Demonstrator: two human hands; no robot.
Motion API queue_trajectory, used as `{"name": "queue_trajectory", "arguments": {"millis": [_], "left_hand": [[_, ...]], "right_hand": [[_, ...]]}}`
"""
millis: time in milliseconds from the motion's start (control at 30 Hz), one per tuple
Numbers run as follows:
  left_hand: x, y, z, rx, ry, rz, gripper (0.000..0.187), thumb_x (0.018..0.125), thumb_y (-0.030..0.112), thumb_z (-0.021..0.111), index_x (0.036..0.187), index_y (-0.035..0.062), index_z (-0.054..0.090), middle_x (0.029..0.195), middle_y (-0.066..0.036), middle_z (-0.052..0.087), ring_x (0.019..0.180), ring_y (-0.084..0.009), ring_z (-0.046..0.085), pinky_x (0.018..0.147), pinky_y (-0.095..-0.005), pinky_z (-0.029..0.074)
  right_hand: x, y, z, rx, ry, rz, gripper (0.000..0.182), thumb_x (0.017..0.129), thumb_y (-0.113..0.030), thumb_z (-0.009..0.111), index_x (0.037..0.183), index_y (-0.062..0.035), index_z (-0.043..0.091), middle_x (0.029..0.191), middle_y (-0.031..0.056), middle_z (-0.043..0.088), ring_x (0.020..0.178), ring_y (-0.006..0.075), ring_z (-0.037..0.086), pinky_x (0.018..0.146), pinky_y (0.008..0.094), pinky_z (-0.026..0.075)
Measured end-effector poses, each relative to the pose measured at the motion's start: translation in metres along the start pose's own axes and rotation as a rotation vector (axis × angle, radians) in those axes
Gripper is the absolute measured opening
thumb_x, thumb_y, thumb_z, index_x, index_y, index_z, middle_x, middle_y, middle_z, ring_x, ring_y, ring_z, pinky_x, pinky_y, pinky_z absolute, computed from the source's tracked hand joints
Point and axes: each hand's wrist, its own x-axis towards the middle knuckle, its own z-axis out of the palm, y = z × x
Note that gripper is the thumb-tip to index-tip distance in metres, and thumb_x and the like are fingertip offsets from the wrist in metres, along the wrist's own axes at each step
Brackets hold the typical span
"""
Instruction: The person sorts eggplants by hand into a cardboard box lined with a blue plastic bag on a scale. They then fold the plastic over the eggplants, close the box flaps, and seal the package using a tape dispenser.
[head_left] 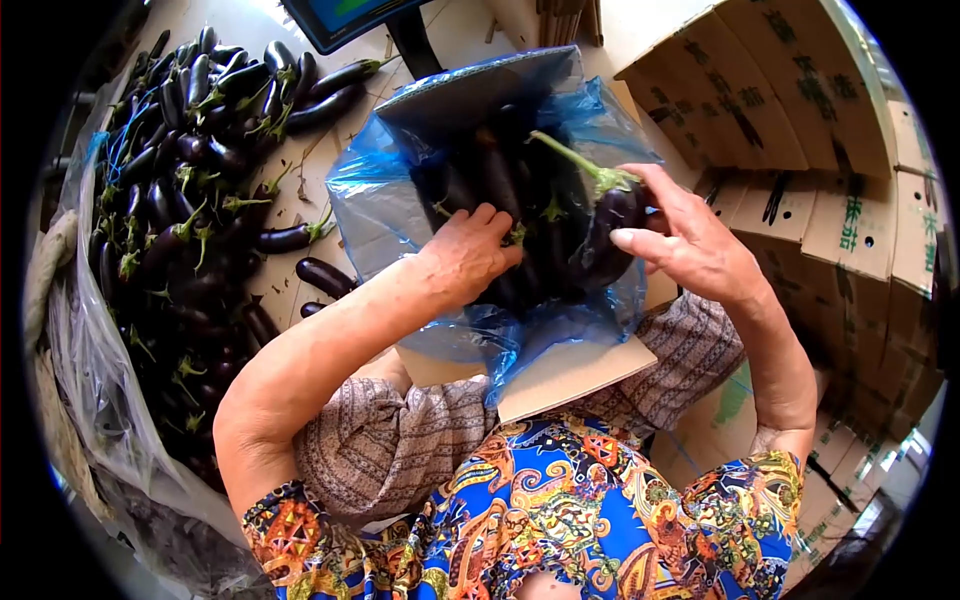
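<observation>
An open cardboard box (575, 383) lined with blue plastic film (375, 185) stands in front of me, with several dark purple eggplants (490, 175) lying in it. My right hand (692, 235) grips one eggplant (610, 235) at the box's right side, its green stem pointing up and left. Inside the box, my left hand (468, 250) rests with curled fingers on the eggplants at the left. Whatever those fingertips may hold is hidden beneath them.
A large heap of eggplants (190, 150) lies at left on clear plastic sheeting (95, 330). Loose eggplants (325, 275) lie on the floor between heap and box. Printed cardboard boxes (770, 95) are stacked at right. A screen on a stand (350, 20) is beyond the box.
</observation>
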Motion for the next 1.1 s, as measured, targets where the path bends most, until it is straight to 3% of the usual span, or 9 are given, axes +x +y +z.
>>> {"name": "queue_trajectory", "arguments": {"millis": [100,300,600,667,767,867,933,1000,1100], "left_hand": [[-0.003,0.002,0.004,-0.053,-0.003,-0.020,0.038,0.072,0.004,0.067,0.109,0.0098,0.061,0.107,-0.015,0.052,0.102,-0.0314,0.052,0.086,-0.0382,0.047],[-0.004,0.005,-0.002,-0.030,-0.033,-0.024,0.030,0.075,0.002,0.064,0.103,0.0086,0.062,0.104,-0.014,0.053,0.101,-0.0318,0.052,0.087,-0.0390,0.047],[-0.020,0.003,-0.009,-0.107,0.047,-0.015,0.024,0.073,0.005,0.066,0.097,0.0040,0.063,0.102,-0.014,0.055,0.099,-0.0312,0.056,0.083,-0.0390,0.051],[-0.020,0.002,-0.006,-0.110,0.064,-0.010,0.025,0.072,0.005,0.066,0.097,0.0038,0.062,0.100,-0.014,0.055,0.098,-0.0307,0.057,0.082,-0.0392,0.052],[-0.021,0.001,-0.006,-0.109,0.075,-0.018,0.025,0.072,0.005,0.067,0.097,0.0041,0.062,0.099,-0.013,0.056,0.097,-0.0302,0.057,0.082,-0.0393,0.052],[-0.020,0.004,-0.006,-0.088,0.086,-0.022,0.025,0.073,0.006,0.066,0.097,0.0043,0.062,0.098,-0.013,0.056,0.097,-0.0300,0.057,0.081,-0.0392,0.052],[-0.021,0.003,-0.004,-0.087,0.087,-0.031,0.025,0.073,0.006,0.066,0.097,0.0044,0.062,0.097,-0.013,0.056,0.096,-0.0299,0.058,0.081,-0.0390,0.052],[-0.022,0.003,-0.003,-0.086,0.140,-0.004,0.022,0.073,0.006,0.066,0.095,0.0042,0.061,0.095,-0.013,0.056,0.094,-0.0296,0.058,0.081,-0.0387,0.051],[-0.024,0.003,-0.003,-0.103,0.131,0.002,0.019,0.073,0.006,0.065,0.091,0.0037,0.061,0.093,-0.013,0.056,0.092,-0.0289,0.058,0.080,-0.0383,0.051]], "right_hand": [[0.016,0.008,0.015,-0.111,-0.099,-0.005,0.054,0.087,-0.026,0.065,0.130,-0.0029,0.042,0.098,0.0247,0.066,0.092,0.0385,0.066,0.083,0.0449,0.049],[0.042,0.034,0.051,-0.034,-0.286,0.178,0.055,0.082,-0.023,0.064,0.120,0.0091,0.041,0.090,0.0304,0.064,0.087,0.0394,0.065,0.081,0.0459,0.049],[0.040,0.023,0.033,-0.038,-0.049,0.054,0.062,0.084,-0.030,0.068,0.129,0.0027,0.041,0.095,0.0230,0.065,0.089,0.0278,0.067,0.076,0.0389,0.052],[0.034,0.003,0.024,-0.134,0.016,0.060,0.058,0.082,-0.021,0.072,0.127,0.0005,0.042,0.101,0.0225,0.065,0.091,0.0273,0.067,0.079,0.0364,0.054],[0.022,-0.008,0.032,0.055,0.217,-0.228,0.055,0.080,-0.009,0.075,0.123,-0.0017,0.043,0.111,0.0224,0.064,0.096,0.0303,0.067,0.084,0.0357,0.055],[0.042,0.011,0.047,-0.174,0.425,-0.687,0.051,0.078,0.000,0.074,0.119,-0.0024,0.044,0.119,0.0214,0.061,0.099,0.0359,0.067,0.088,0.0380,0.056],[0.070,0.030,0.044,-0.602,0.472,-1.026,0.035,0.079,0.002,0.064,0.112,-0.0031,0.050,0.127,0.0211,0.058,0.115,0.0374,0.059,0.096,0.0408,0.053],[0.074,0.041,0.053,-1.059,0.404,-0.904,0.028,0.078,-0.004,0.060,0.106,-0.0048,0.055,0.125,0.0190,0.058,0.120,0.0339,0.054,0.094,0.0382,0.053],[0.067,0.067,0.070,-1.223,0.214,-0.704,0.022,0.075,-0.012,0.059,0.092,-0.0021,0.067,0.108,0.0146,0.062,0.116,0.0303,0.052,0.097,0.0390,0.044]]}}
